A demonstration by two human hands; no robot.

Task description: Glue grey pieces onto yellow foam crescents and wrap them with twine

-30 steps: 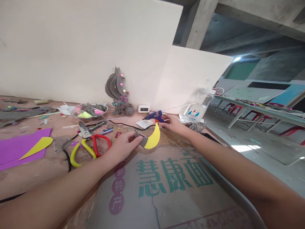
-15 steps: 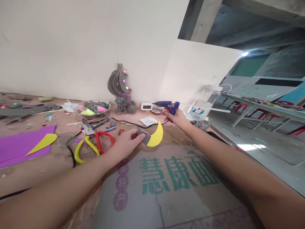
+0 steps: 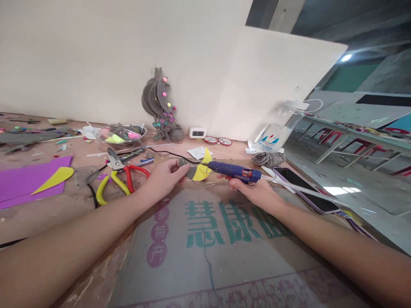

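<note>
Between the thumb and fingers of my left hand (image 3: 167, 175) is a yellow crescent (image 3: 201, 172), pinched at its grey-wrapped end. My right hand (image 3: 253, 188) is wrapped round a blue glue gun (image 3: 234, 170) with a long clear glue stick out of its back. The gun's nozzle points left and lies over the crescent; whether it touches the surface I cannot tell. Under both hands lies a cardboard sheet (image 3: 167, 273) with green and purple print. Left of my left hand are scissors (image 3: 120, 175) with one red and one yellow handle.
Purple sheets (image 3: 19, 177) with a yellow teardrop piece (image 3: 58, 179) lie at the left. Along the wall stand a bowl of bits (image 3: 123, 136), a grey hanging ornament (image 3: 157, 100), a small digital clock (image 3: 197, 132) and a plastic jug (image 3: 278, 126). A phone (image 3: 306, 190) lies at the right.
My right hand has brought the glue gun down and nearer, its nozzle now over the yellow crescent. My left hand still pinches the crescent. The view has shifted slightly, showing the phone.
</note>
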